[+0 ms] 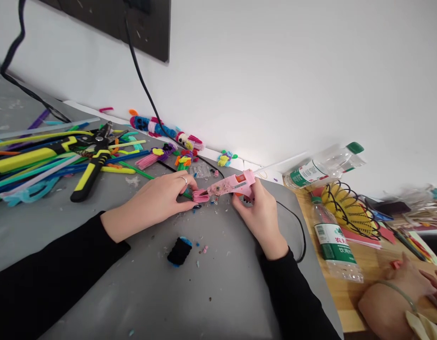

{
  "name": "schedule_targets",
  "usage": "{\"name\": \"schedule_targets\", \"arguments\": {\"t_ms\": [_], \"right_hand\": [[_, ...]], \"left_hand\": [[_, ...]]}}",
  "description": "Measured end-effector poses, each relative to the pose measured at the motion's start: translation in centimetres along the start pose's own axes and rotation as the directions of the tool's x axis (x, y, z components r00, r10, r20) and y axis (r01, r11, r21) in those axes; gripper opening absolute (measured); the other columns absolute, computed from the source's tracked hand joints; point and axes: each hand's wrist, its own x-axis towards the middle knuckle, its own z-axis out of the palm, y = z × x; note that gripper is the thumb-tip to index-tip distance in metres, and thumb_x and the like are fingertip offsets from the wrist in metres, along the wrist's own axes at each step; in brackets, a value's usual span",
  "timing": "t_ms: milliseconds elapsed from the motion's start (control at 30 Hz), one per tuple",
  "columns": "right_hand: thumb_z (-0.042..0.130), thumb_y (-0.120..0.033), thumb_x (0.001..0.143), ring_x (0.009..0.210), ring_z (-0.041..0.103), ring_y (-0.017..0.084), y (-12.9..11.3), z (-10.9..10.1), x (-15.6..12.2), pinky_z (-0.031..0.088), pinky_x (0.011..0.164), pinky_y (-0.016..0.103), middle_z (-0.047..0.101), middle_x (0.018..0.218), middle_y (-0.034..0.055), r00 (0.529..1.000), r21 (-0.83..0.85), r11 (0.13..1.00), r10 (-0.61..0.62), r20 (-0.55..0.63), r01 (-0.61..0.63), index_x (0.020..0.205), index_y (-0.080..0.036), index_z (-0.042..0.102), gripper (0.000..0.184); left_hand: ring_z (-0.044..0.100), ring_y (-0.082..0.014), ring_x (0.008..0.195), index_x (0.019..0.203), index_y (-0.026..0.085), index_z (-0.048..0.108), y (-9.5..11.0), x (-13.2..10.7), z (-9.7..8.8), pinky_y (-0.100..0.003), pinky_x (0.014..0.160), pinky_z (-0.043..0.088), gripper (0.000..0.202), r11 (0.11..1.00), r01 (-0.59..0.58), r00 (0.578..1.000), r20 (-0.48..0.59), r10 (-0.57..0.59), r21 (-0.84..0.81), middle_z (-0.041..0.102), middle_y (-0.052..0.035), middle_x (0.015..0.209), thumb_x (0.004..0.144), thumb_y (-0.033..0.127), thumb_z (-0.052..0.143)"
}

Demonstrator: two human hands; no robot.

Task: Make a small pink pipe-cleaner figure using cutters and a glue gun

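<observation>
My right hand (259,215) is wrapped round the handle of a pink hot glue gun (225,185), whose nozzle points left. A clear glue stick (280,163) juts from its rear. Between the fingers of my left hand (162,196) is a small pink pipe-cleaner piece (200,196), right at the nozzle tip; I cannot tell whether they touch. Nearer to me on the grey table (140,283) lies a black and blue fuzzy piece (179,251). Just beyond my hands are pipe-cleaner figures, among them a pink and purple one (156,156).
Wire strippers (94,160) lie on a heap of coloured pipe cleaners (37,174) at left. A black cable (303,236) curves past my right wrist. Plastic bottles (337,250) and a yellow wire-edged object (349,212) rest on the wooden table, where another person's hand (409,281) is.
</observation>
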Motion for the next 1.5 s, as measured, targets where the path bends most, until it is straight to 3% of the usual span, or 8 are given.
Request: {"name": "schedule_targets", "arguments": {"t_ms": [233,600,800,1000,1133,1500], "right_hand": [[0.055,-0.025,0.084,0.059,0.043,0.014,-0.09,0.09,-0.14,0.037,0.056,0.025,0.047,0.067,-0.0046,0.998,-0.031,0.998,-0.060,-0.026,0.059,0.106,-0.022,0.062,0.022],[0.055,-0.024,0.085,0.059,0.042,0.014,-0.13,0.13,-0.13,0.034,0.056,0.025,0.048,0.069,-0.0037,0.996,-0.054,0.996,-0.076,-0.044,0.073,0.107,-0.020,0.064,0.025],[0.055,-0.023,0.086,0.058,0.040,0.013,-0.12,0.15,-0.16,0.032,0.053,0.024,0.048,0.068,-0.0037,0.993,-0.106,0.990,-0.101,-0.055,0.095,0.104,-0.019,0.064,0.020],[0.055,-0.023,0.087,0.055,0.040,0.012,0.03,0.35,-0.17,0.029,0.051,0.022,0.048,0.065,-0.0051,0.985,-0.139,0.981,-0.148,-0.088,0.135,0.108,-0.018,0.064,0.024],[0.054,-0.022,0.087,0.055,0.039,0.011,-0.03,0.41,-0.16,0.029,0.050,0.021,0.049,0.064,-0.0055,0.977,-0.153,0.974,-0.183,-0.105,0.166,0.108,-0.018,0.063,0.024],[0.051,-0.021,0.086,0.053,0.039,0.011,-0.05,0.45,-0.17,0.029,0.050,0.021,0.051,0.063,-0.0051,0.973,-0.178,0.968,-0.200,-0.113,0.179,0.101,-0.019,0.062,0.019]], "left_hand": [[0.059,-0.0199,0.069,0.094,0.023,0.068,-0.07,0.13,0.22,-0.031,0.060,0.040,0.024,1.000,-0.004,1.000,-0.008,0.004,0.016,0.064,-0.0030,0.090,0.089,0.045,0.059],[0.062,-0.0229,0.076,0.116,0.023,0.068,-0.21,0.23,0.36,-0.031,0.063,0.039,0.036,1.000,0.025,0.999,0.021,-0.026,0.016,0.064,-0.0029,0.088,0.087,0.042,0.063],[0.061,-0.0208,0.073,0.108,0.024,0.072,-0.01,0.17,0.43,-0.030,0.062,0.039,0.027,1.000,-0.001,1.000,-0.017,0.001,0.021,0.070,-0.0043,0.098,0.090,0.043,0.063],[0.060,-0.0206,0.072,0.124,0.026,0.068,0.24,0.22,0.14,-0.029,0.062,0.038,0.037,1.000,0.019,0.999,0.034,-0.020,0.020,0.063,-0.0018,0.088,0.088,0.037,0.064],[0.058,-0.0189,0.071,0.117,0.026,0.070,0.37,0.16,0.12,-0.030,0.061,0.038,0.032,1.000,0.007,1.000,0.026,-0.007,0.001,0.064,-0.0032,0.099,0.092,0.042,0.060],[0.060,-0.0188,0.071,0.113,0.024,0.071,0.31,0.20,0.44,-0.030,0.062,0.039,0.029,0.998,-0.020,1.000,-0.014,0.021,0.061,0.066,-0.0044,0.101,0.094,0.043,0.058]]}}
